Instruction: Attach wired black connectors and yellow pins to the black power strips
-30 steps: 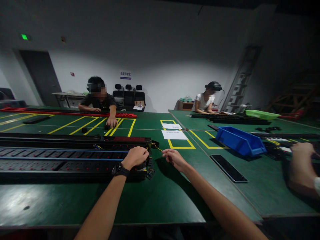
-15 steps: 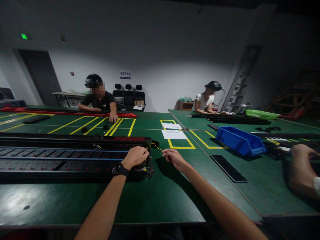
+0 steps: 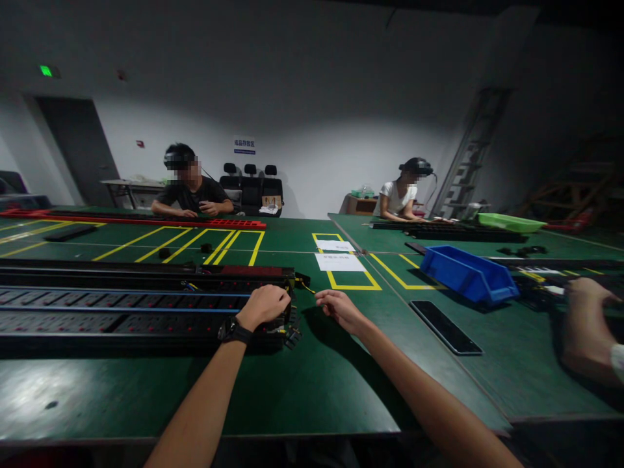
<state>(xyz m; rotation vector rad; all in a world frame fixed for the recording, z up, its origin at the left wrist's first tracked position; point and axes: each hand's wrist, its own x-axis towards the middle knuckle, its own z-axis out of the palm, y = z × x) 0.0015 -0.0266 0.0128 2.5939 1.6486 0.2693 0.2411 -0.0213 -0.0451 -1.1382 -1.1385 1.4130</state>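
Note:
A long black housing [image 3: 160, 322] with rows of sockets, red dots and blue lines runs across the left of the table. My left hand [image 3: 266, 305], with a black watch on its wrist, lies over the housing's right end, fingers curled down onto it; the fingertips are partly hidden. A thin yellow wire [image 3: 306, 286] sticks out from that same end. Thumb and fingers of my right hand [image 3: 338, 309] are pinched together at the wire's tip, just right of the housing. Small connectors [image 3: 292, 337] show at the housing's near right corner.
To the right are a blue bin [image 3: 468, 276], a phone [image 3: 446, 327] and another person's arm [image 3: 587, 331]. Paper sheets [image 3: 340, 262] lie ahead. Two people sit across the green table, near a red strip [image 3: 238, 223] and a green tray [image 3: 511, 223].
The person across on the left has drawn an outstretched hand back from the table toward the chest. My own hands, the wire and the housing show no visible change.

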